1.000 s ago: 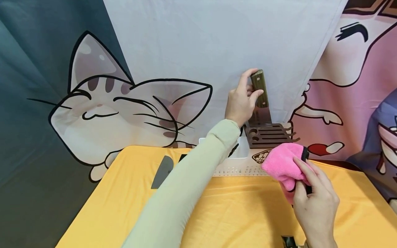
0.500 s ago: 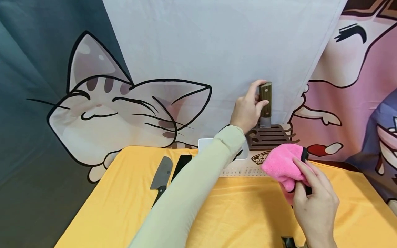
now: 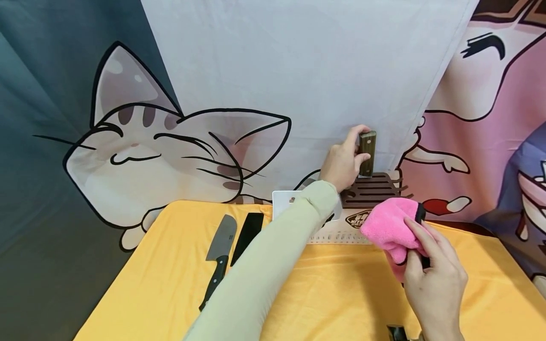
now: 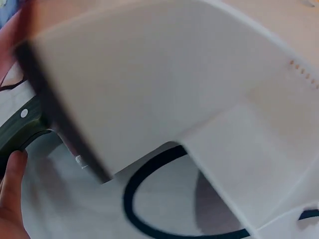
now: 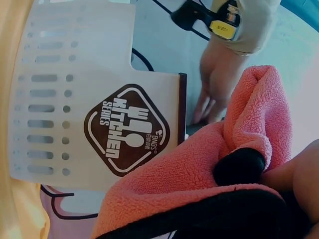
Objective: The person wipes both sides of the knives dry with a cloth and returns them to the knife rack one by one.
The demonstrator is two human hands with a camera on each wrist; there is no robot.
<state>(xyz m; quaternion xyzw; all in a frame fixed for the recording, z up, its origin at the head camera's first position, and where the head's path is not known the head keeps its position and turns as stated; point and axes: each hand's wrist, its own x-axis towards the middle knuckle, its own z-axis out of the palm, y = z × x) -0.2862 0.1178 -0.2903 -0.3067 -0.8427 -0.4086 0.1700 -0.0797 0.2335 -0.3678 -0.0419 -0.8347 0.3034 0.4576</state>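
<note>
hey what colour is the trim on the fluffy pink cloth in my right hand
The fabric trim is black, clearest in the right wrist view.

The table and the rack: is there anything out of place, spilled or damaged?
Perhaps the bare knife: it lies loose on the yellow cloth, outside the rack, while the left hand holds another by its handle, upright at the rack. I see no spill or damage.
</note>
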